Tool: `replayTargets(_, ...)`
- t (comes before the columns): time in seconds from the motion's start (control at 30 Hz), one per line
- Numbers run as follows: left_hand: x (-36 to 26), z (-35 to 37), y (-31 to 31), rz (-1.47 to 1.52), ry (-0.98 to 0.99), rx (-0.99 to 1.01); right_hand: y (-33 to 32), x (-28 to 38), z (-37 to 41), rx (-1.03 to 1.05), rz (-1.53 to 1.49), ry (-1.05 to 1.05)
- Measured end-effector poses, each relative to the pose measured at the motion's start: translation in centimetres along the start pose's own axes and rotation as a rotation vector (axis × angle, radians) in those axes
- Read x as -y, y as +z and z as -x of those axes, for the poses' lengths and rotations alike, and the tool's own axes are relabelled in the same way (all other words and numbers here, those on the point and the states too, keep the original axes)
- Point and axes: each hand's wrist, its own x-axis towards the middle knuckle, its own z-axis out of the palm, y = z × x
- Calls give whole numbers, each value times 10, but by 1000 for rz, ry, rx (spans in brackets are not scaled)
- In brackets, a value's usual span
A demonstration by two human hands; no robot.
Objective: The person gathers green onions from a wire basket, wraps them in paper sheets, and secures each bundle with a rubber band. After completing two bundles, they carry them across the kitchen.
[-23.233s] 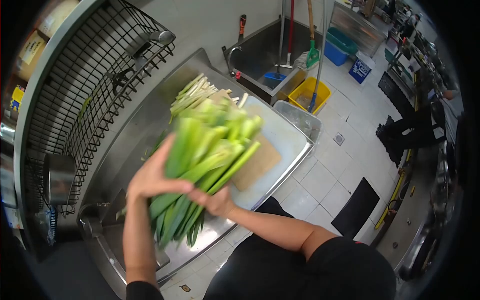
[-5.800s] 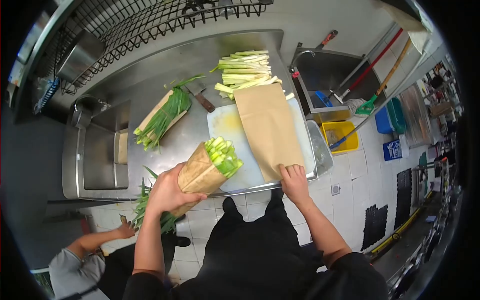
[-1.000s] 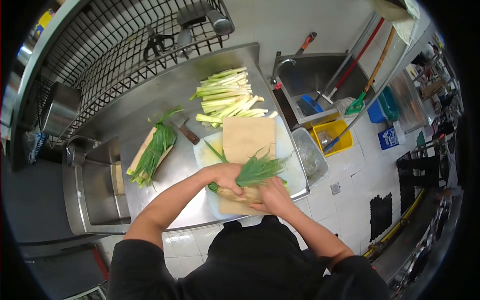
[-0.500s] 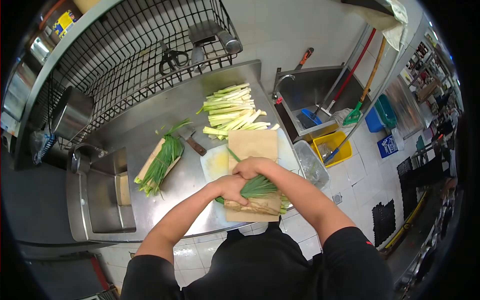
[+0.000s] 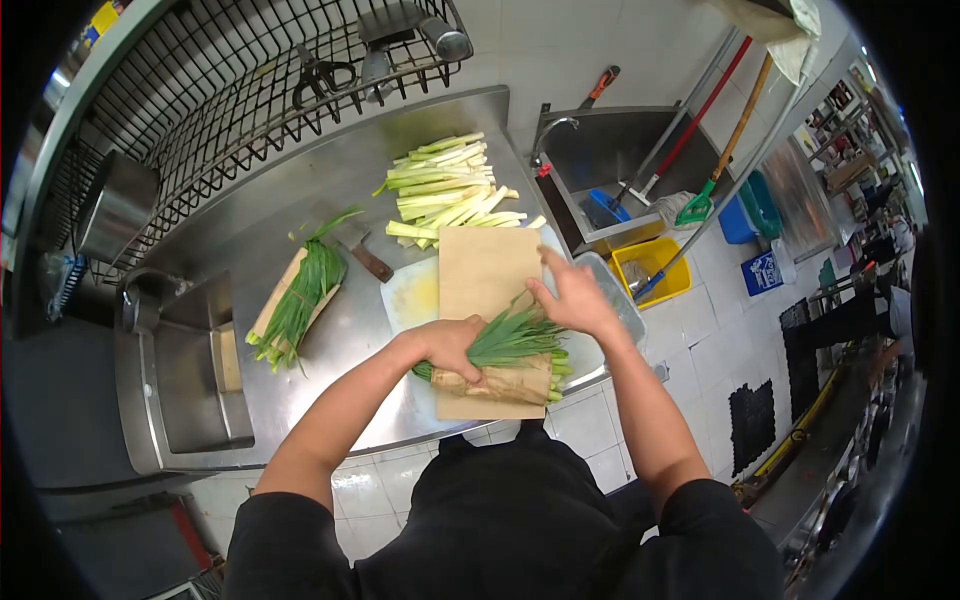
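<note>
My left hand (image 5: 452, 347) grips the left end of a bundle of spring onion greens (image 5: 515, 338), its thumb lying on the brown paper (image 5: 500, 381) folded over the near side. The pale cut ends stick out to the right. Under the bundle, a flat brown paper sheet (image 5: 490, 270) stretches away over a white cutting board (image 5: 408, 300). My right hand (image 5: 575, 297) is open above the sheet's right edge, fingers apart, with nothing seen in it. A second bundle of greens (image 5: 305, 298), partly in brown paper, lies to the left beside a wooden-handled knife (image 5: 370, 262).
Pale cut stalks (image 5: 450, 185) lie in rows at the back of the steel counter. A sink (image 5: 205, 370) is at the left, and a wire rack (image 5: 260, 110) runs above. To the right stand a deep basin (image 5: 625, 160), mop handles and a yellow bucket (image 5: 650, 270).
My right hand has come off the bundle and moved right and away, its fingers opening. My left hand stays on the bundle. The whole view has shifted slightly.
</note>
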Motion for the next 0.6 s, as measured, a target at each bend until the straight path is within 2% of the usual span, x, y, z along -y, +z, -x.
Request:
replayTargets(0.03,2,-5,-4,8,-3,5,-23,28,13,-145,58,-143)
replayTargets(0.1,5,-13,-10,86,129,145,-20,60,31,-82,41,-503)
replayTargets(0.13,0,-10,-13,87,129,151,-1,68,39,-83,37,-498)
replayTargets(0.2,-15,-2,-25,187,-91,170,43,72,49,154,459,-503)
replayTargets(0.27,0,-11,-13,209,-120,204,70,55,44,187,491,-420)
replayTargets(0.3,5,-10,-6,173,-98,119,73,53,40,227,522,-348)
replayTargets(0.33,11,-11,0,140,-80,34,76,50,39,232,521,-351)
replayTargets(0.37,15,-12,3,89,6,51,76,52,40,274,495,-308)
replayTargets(0.4,17,-8,11,104,-1,65,79,54,45,318,463,-259)
replayTargets(0.47,21,-5,15,126,123,-204,88,49,44,282,426,-230)
replayTargets(0.5,22,-5,16,131,118,-202,91,47,44,243,394,-202)
replayTargets(0.53,23,-5,16,134,32,-218,92,43,41,247,391,-206)
replayTargets(0.57,24,-3,16,135,-55,-231,88,43,36,338,352,-177)
replayTargets(0.6,23,-2,16,137,-60,-228,85,44,32,427,312,-146)
